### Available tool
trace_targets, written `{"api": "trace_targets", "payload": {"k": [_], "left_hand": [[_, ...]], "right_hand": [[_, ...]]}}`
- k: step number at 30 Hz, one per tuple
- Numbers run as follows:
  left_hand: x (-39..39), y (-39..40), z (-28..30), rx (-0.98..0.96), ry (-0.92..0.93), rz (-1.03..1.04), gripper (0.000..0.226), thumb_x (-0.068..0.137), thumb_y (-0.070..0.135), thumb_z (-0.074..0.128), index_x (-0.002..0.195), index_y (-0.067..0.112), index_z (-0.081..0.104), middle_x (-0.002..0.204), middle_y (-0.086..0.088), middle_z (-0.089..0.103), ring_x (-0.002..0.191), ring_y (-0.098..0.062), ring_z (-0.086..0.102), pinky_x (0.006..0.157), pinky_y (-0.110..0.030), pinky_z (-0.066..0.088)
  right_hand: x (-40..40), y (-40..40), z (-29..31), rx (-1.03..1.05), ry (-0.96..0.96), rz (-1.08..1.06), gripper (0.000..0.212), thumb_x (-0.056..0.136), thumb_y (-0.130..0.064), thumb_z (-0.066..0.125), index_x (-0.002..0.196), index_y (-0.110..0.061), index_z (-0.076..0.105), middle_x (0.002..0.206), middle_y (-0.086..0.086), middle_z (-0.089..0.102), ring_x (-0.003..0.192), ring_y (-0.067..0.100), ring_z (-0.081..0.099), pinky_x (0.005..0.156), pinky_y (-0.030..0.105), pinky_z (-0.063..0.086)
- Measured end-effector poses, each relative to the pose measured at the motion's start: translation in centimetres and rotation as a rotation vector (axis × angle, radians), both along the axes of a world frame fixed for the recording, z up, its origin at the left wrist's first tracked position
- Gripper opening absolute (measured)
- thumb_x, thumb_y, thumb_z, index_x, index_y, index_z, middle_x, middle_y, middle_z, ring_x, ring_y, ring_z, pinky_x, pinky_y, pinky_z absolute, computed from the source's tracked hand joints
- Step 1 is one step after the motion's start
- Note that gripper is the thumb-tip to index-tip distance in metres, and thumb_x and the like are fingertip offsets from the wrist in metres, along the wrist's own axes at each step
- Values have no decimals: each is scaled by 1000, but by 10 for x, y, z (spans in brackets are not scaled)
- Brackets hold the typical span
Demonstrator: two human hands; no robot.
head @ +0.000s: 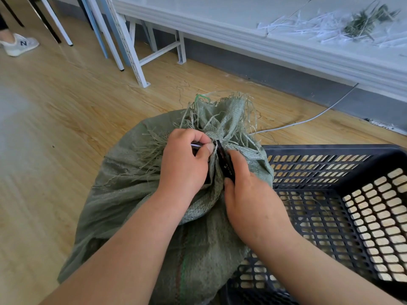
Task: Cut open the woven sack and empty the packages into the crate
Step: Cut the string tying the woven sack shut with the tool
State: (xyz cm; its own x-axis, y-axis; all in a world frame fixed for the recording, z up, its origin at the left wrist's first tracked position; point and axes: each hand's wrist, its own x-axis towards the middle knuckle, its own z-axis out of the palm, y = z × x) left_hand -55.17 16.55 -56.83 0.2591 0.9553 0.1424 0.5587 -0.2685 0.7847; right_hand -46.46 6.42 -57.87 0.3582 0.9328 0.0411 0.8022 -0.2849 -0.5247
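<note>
While the green woven sack (136, 205) leans against the black crate (352, 194) on the wooden floor, the left hand (185, 164) pinches its tied neck; the right hand (248, 194) grips a black cutter (224, 164) there.

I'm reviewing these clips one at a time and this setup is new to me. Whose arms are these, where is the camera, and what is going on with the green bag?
There is no machine here: a person wears a camera on the head, looking down at their own two bare arms. The single picture is that head view. On the wooden floor sits a green woven sack, its frayed neck bunched and tied. The left hand pinches the neck. The right hand grips a dark cutter with its tip at the tie. To the right stands a black slotted crate, with no packages visible in it. A white table behind holds cut strips.
</note>
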Motion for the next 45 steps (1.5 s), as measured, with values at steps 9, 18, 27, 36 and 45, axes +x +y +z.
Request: {"api": "trace_targets", "payload": {"k": [9, 18, 27, 36, 45], "left_hand": [[0, 1, 1, 7, -5, 1, 6, 89, 21, 64, 87, 26, 61, 105, 7, 51, 89, -4, 45, 75, -11, 29], [0, 2, 1, -10, -8, 17, 5, 89, 21, 64, 87, 25, 62, 103, 7, 50, 88, -8, 49, 78, -15, 33], [3, -3, -1, 10, 7, -16, 8, 90, 21, 63, 86, 27, 59, 105, 7, 50, 87, -3, 45, 70, 2, 32], [-5, 6, -1, -56, -61, -24, 9, 88, 23, 65, 85, 30, 61, 103, 4, 58, 92, -14, 57, 81, -24, 43], [1, -2, 4, 14, 24, -141, 16, 85, 24, 69, 95, 31, 59, 106, 14, 51, 97, -4, 52, 81, -18, 35]], "right_hand": [[2, 3, 1, 32, 7, 3, 49, 99, -29, 33, 143, -33, 13, 102, 3, 65, 87, 30, 66, 59, 33, 40], [-1, 1, -1, 14, -21, -7, 52, 100, -29, 33, 145, -34, 7, 109, 1, 64, 93, 27, 66, 60, 32, 35], [3, 8, -3, 42, -29, -14, 50, 100, -26, 34, 144, -31, 13, 103, 4, 66, 87, 28, 67, 57, 32, 38], [11, 5, 8, 117, 114, -8, 52, 97, -34, 44, 143, -33, 22, 101, 5, 68, 93, 31, 65, 69, 38, 48], [38, 21, 28, 220, 286, -194, 16, 82, -40, 67, 79, -25, 61, 62, -7, 63, 65, 16, 66, 62, 27, 47]]}}
